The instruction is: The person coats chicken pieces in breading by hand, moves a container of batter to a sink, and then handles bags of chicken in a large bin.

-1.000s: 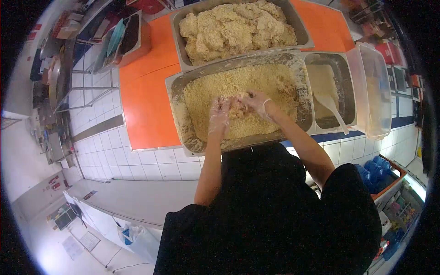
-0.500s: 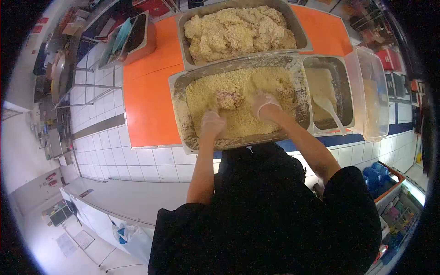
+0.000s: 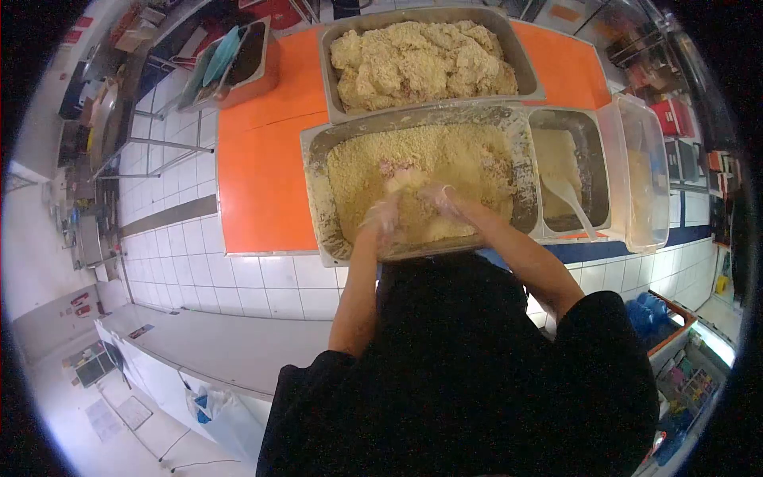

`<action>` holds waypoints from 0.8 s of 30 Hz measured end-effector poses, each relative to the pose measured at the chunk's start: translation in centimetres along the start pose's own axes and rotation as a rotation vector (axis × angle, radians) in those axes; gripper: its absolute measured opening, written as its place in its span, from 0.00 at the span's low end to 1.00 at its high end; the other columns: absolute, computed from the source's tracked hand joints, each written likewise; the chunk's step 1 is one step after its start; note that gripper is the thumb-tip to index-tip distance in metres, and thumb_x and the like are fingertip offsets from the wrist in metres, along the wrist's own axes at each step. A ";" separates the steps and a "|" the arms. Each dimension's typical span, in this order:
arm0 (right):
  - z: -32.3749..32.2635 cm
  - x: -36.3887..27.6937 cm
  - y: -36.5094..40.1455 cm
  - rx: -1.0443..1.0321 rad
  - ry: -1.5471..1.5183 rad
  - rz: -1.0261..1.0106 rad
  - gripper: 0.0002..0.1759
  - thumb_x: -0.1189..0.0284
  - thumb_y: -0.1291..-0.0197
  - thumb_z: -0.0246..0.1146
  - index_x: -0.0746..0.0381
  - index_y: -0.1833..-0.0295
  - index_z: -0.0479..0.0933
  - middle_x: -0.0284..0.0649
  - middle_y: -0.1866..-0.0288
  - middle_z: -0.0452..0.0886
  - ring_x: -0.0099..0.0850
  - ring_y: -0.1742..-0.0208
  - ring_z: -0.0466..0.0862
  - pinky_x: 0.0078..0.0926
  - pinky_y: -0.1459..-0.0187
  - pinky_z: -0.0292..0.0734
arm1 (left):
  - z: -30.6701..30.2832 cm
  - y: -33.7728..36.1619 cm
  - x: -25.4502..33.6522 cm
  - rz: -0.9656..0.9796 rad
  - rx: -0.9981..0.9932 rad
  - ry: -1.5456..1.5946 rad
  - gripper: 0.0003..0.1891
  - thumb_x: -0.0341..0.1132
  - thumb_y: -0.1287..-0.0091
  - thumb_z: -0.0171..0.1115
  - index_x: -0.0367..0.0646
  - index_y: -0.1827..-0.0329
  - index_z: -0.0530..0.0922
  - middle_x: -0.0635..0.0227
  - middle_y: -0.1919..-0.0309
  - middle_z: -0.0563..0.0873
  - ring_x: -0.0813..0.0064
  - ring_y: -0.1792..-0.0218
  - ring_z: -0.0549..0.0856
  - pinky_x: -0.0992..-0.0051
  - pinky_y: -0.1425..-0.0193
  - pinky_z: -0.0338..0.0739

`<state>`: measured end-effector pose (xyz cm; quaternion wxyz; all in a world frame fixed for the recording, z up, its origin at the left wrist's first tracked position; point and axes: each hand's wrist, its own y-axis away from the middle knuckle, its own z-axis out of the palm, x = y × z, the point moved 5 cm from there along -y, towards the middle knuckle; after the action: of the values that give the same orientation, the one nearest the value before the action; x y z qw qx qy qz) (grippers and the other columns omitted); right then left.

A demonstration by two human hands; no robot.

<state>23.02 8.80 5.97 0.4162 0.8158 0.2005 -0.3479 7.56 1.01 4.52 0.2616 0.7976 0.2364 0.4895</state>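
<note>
The person's black top [image 3: 469,374] is nearest me, both forearms reaching into a metal pan [image 3: 320,208] of pale, loose crumbs [image 3: 373,145]. The left hand [image 3: 384,218] and right hand [image 3: 446,199] are low in it, in what look like thin clear gloves, a little apart. Both are blurred; I can't tell if the fingers are spread, together or closed on anything. The pinkish, partly coated piece [image 3: 403,178] lies in the crumbs just beyond the hands.

I'd say this is the coating step, crumbs being worked over the piece. From here, the next move calls for getting crumbs over the pink patches and pressing them on evenly, gently enough not to rub the coating off.

To the right, a smaller pan [image 3: 602,179] holds pale batter or slurry, a white spoon [image 3: 566,194] leaning in it, then a clear tub [image 3: 653,171]. Farther back on the orange desk [image 3: 262,187], another metal pan [image 3: 327,70] is heaped with crumbed pieces [image 3: 425,60].
</note>
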 end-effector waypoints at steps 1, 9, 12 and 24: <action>-1.2 -0.6 -0.3 0.093 0.044 -0.065 0.21 0.65 0.37 0.62 0.67 0.44 0.76 0.53 0.52 0.80 0.50 0.50 0.80 0.45 0.50 0.75 | -1.2 0.0 0.3 0.010 0.099 -0.015 0.20 0.46 0.29 0.53 0.39 0.47 0.81 0.47 0.59 0.87 0.57 0.58 0.86 0.59 0.53 0.80; -3.2 -3.0 -4.3 0.346 0.562 -0.190 0.30 0.63 0.38 0.63 0.67 0.33 0.70 0.60 0.39 0.76 0.54 0.41 0.78 0.43 0.42 0.75 | -2.2 -3.1 2.7 0.100 0.437 -0.506 0.33 0.52 0.38 0.66 0.39 0.36 0.74 0.48 0.50 0.86 0.52 0.50 0.86 0.59 0.47 0.80; -2.7 -1.8 -4.9 0.156 0.501 -0.112 0.38 0.61 0.41 0.67 0.67 0.29 0.66 0.61 0.43 0.80 0.53 0.42 0.80 0.42 0.44 0.78 | -1.8 -5.7 1.4 0.250 0.297 -0.479 0.34 0.52 0.40 0.72 0.34 0.40 0.75 0.52 0.52 0.88 0.51 0.57 0.88 0.60 0.53 0.82; -6.7 -4.6 0.5 0.169 0.516 -0.315 0.35 0.58 0.42 0.69 0.63 0.33 0.70 0.57 0.40 0.79 0.49 0.39 0.80 0.43 0.38 0.74 | -6.1 -1.0 4.9 0.749 0.208 -0.344 0.21 0.34 0.43 0.64 0.47 0.44 0.80 0.49 0.48 0.84 0.51 0.49 0.84 0.59 0.43 0.78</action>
<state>22.89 13.85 12.35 0.2230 0.8678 0.3938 -0.2051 3.96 5.97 9.41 0.0193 0.9206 -0.0686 0.3839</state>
